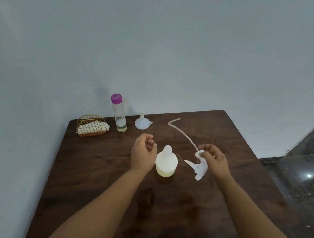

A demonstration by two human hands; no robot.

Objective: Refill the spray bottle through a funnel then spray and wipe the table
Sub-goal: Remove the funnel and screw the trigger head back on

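A squat white spray bottle (166, 162) stands uncapped in the middle of the dark wooden table (102, 182). My right hand (214, 160) grips the white trigger sprayer head (198, 166), lifted off to the right of the bottle, its long dip tube (182, 132) trailing back across the table. My left hand (144, 151) hovers just left of the bottle with fingers curled, holding nothing. A small white funnel (142, 123) sits upside down near the back edge. A clear bottle with a purple cap (119, 114) stands left of the funnel, a little liquid at its bottom.
A gold wire holder with white cloths or napkins (92, 126) sits at the table's back left corner. A pale wall runs behind and to the left. Dark glossy floor tiles (312, 162) lie to the right of the table.
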